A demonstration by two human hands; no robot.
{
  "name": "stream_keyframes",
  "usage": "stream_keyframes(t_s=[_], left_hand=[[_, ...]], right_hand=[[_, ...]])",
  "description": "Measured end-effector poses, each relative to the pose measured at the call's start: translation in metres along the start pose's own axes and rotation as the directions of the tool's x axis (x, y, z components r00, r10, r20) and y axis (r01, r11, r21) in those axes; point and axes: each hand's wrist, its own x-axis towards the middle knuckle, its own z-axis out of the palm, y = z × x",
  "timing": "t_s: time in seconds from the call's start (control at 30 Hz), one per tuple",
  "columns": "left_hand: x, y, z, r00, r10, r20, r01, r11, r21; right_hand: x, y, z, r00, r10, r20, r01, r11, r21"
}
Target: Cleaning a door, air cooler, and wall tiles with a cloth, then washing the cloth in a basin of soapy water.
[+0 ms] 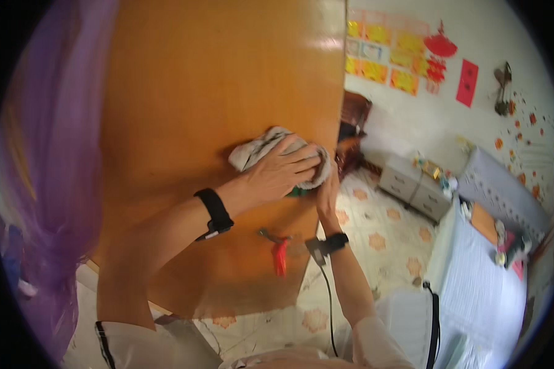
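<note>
A grey-white cloth [255, 151] is bunched against the orange-brown wooden door [215, 80], close to its right edge. My left hand [284, 167] grips it from above, fingers curved over the folds and pressing it to the surface. Beside the cloth's right end, my right hand [329, 189] is at the door's edge; its fingers are mostly hidden behind the cloth and the edge. A bit of green shows under the cloth. Lower on the door, a red ribbon [279, 257] hangs by what looks like a handle.
Purple sheer curtain [68, 135] hangs on the left. Past the door stand a dark wooden chair [354, 117], a grey drawer cabinet [415, 187] and a bed [474, 277] with things on it. A cable [330, 301] runs down from my right wrist strap.
</note>
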Motion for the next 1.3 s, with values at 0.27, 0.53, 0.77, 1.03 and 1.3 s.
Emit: stream_keyframes(t_s=[0.27,0.53,0.77,1.03,1.3], left_hand=[[-0.024,-0.253,-0.203,0.764,-0.448,-0.464,0.612,0.732,0.300],[-0.001,-0.378,-0.257,0.413,-0.540,-0.733,0.665,0.729,-0.163],[0.169,-0.254,-0.181,0.720,-0.292,-0.629,0.623,0.671,0.402],[0.009,-0.113,-0.090,0.916,-0.215,-0.338,0.349,0.843,0.410],[-0.346,-0.047,-0.186,0.332,-0.892,-0.308,0.940,0.339,0.031]], right_hand=[[-0.005,-0.002,0.012,0.991,0.136,0.005,-0.134,0.979,-0.153],[-0.007,-0.022,0.018,0.983,0.174,-0.050,-0.181,0.967,-0.179],[-0.010,-0.023,0.024,0.999,0.047,-0.007,-0.048,0.976,-0.212],[0.001,0.017,-0.001,0.999,0.035,0.020,-0.028,0.967,-0.254],[0.002,0.025,0.010,0.994,0.085,-0.065,-0.093,0.988,-0.127]])
